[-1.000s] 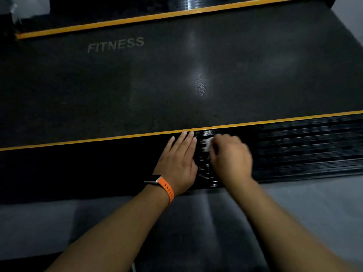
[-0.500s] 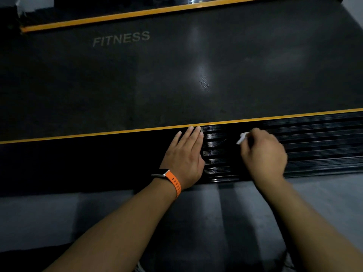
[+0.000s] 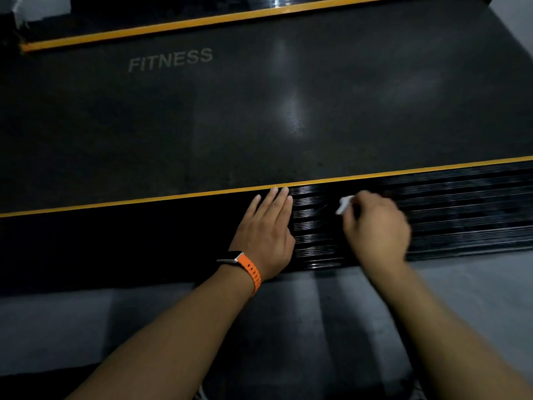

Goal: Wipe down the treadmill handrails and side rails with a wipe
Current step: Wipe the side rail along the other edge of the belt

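If the wipe (image 3: 344, 204) slips: only a small white corner shows past the knuckles of the right hand (image 3: 375, 226), so the wad is probably small. Dragged over the ridges of the near side rail (image 3: 461, 215), it could bunch up or roll out from under the fingers.
Grooves, head view: the rail's ribs run lengthwise, and a light, fast pass would likely skim the ridge tops and leave grime in the channels. The right hand is blurred, which suggests a quick stroke.
Yellow stripe (image 3: 173, 196): it borders the rail beside the belt (image 3: 259, 111), so a stroke that drifts upward would spend itself on the belt, which is not part of the job.
Covered patch: the left hand (image 3: 265, 226) lies on the rail, and the strip under its palm may be missed unless it is lifted.
Right hand: clenched, fingers curled down round the wipe and pressing it onto the rail. How the fingers lie beneath is hidden.
Left hand: released and flat, fingers straight and together, palm down on the rail, fingertips at the yellow stripe. It holds nothing, and a watch on an orange strap (image 3: 248, 267) sits at the wrist.
Wipe's place: on the near side rail, just right of the left hand, with a narrow band of ribbed rail between the two hands.
Left to wipe: probably the far side rail (image 3: 173, 13), while the handrails are out of view.
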`<state>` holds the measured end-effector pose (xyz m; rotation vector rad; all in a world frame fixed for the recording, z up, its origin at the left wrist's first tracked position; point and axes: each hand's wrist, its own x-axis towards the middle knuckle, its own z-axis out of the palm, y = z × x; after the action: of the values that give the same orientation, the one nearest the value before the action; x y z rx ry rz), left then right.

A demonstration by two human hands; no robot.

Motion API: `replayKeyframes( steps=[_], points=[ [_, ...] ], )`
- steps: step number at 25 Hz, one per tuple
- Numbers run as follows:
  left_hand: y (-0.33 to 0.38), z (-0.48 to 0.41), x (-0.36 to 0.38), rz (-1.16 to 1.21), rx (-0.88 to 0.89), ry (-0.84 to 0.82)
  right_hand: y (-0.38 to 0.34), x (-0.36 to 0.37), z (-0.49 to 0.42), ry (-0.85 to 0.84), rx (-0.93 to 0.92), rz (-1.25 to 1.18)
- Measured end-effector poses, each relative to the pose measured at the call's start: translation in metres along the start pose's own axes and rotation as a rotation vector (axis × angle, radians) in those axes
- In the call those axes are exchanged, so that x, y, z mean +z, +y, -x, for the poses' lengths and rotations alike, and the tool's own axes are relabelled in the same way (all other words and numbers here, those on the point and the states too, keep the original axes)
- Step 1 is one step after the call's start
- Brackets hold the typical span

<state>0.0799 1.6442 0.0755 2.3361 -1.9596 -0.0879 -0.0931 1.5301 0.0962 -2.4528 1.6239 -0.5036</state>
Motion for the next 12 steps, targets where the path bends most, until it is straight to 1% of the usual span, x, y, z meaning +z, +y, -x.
replayKeyframes(
  steps=[2, 3, 4, 8, 10, 12],
  points=[
    [0.0, -0.001, 0.0, 0.001, 0.008, -0.002, -0.033, 0.011, 0.021, -0.067, -0.182, -0.038],
    [0.0, -0.001, -0.001, 0.006, 0.009, -0.007, -0.038, 0.013, 0.025, -0.083, -0.226, -0.02],
    [-0.001, 0.0, -0.001, 0.012, 0.008, -0.009, -0.031, 0.012, 0.023, -0.082, -0.217, -0.001],
    [0.001, 0.0, 0.001, 0.034, -0.017, 0.009, 0.032, -0.009, 0.01, 0.047, 0.067, 0.122],
    [0.003, 0.0, 0.003, 0.044, -0.04, 0.023, 0.029, -0.009, 0.013, 0.05, 0.061, 0.104],
    [0.008, -0.001, 0.004, 0.062, -0.062, 0.026, -0.004, 0.002, 0.022, -0.008, -0.058, 0.02]
  ],
)
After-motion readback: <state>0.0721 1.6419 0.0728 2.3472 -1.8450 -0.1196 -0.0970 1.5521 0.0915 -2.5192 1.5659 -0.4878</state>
